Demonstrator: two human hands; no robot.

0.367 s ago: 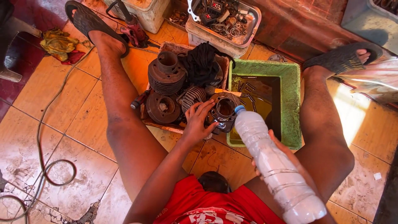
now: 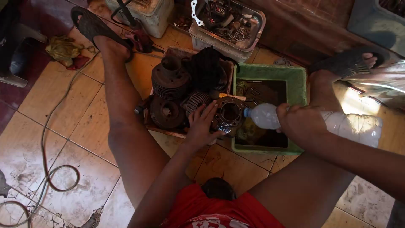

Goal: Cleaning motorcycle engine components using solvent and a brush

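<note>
We're steadying engine cylinder (image 2: 230, 115) with left hand (image 2: 201, 123), fingers spread; right hand (image 2: 300, 122) gripping plastic bottle (image 2: 354, 126) sideways, neck pointing at cylinder, over green tray (image 2: 295, 76).

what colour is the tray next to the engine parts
Green, with dark liquid inside; the tray shows best in the head view, the only one.

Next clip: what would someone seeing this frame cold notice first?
First, the clear plastic bottle, lying sideways in the right hand, its blue-capped mouth pointing at a dark round engine part that the left hand steadies at the edge of a green tray of dark liquid. Left of that sit rusty finned cylinders in a low box, between the person's outstretched bare legs on the tiled floor.
</note>
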